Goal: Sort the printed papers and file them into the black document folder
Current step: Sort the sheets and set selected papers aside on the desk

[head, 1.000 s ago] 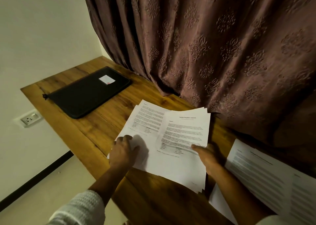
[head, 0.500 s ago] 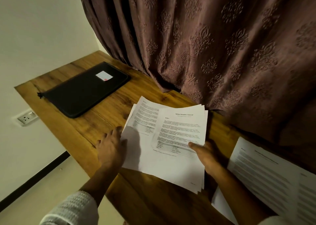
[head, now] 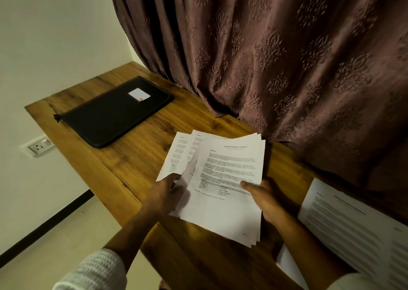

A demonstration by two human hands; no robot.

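Note:
A fanned stack of printed papers [head: 225,179] is held just above the wooden table [head: 141,157], in the middle of the view. My left hand [head: 164,193] grips the stack's lower left edge, fingers tucked under the lower sheets. My right hand [head: 263,198] holds the right edge with the thumb pressed on the top sheet. The black document folder [head: 112,113] lies zipped shut, flat on the table at the far left, with a white label near its far corner. It is well apart from both hands.
More printed sheets [head: 357,230] lie on the table at the right edge of view. A brown patterned curtain [head: 276,58] hangs along the table's far side. A wall socket [head: 39,146] sits below the table's left edge, above the floor.
The stack has lifted off the table and fanned out at the left. My left hand moved from flat beside the sheets to gripping their lower left edge.

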